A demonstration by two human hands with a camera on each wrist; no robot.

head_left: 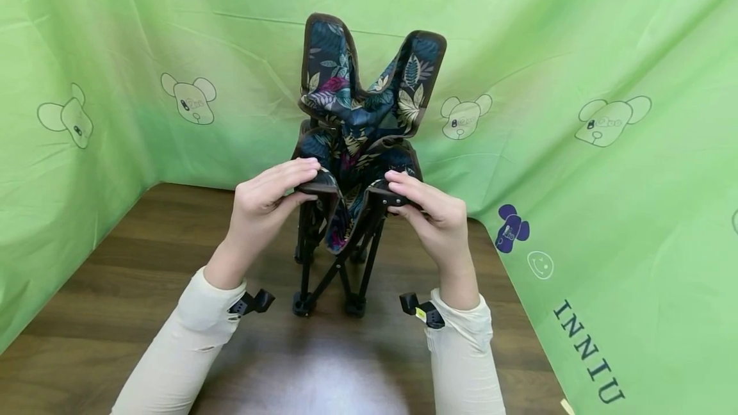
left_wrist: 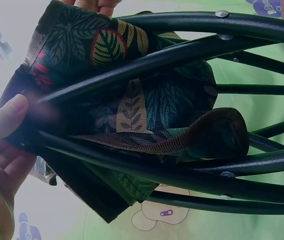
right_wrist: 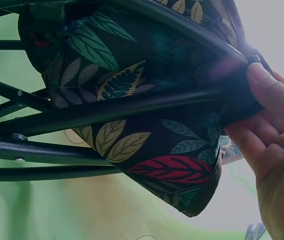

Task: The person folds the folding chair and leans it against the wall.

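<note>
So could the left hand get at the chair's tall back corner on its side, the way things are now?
Probably yes. The left hand pinches the folding chair's front seat corner, and the left back corner rises just behind with nothing between; it would need to let go first.

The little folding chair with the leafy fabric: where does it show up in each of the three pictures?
Head: folding chair stands mid-picture on the table, both hands pinching its front corners.
Left wrist: its fabric and black tubes fill the frame.
Right wrist: likewise, seen from below.
Shared landmark: the green backdrop.
</note>
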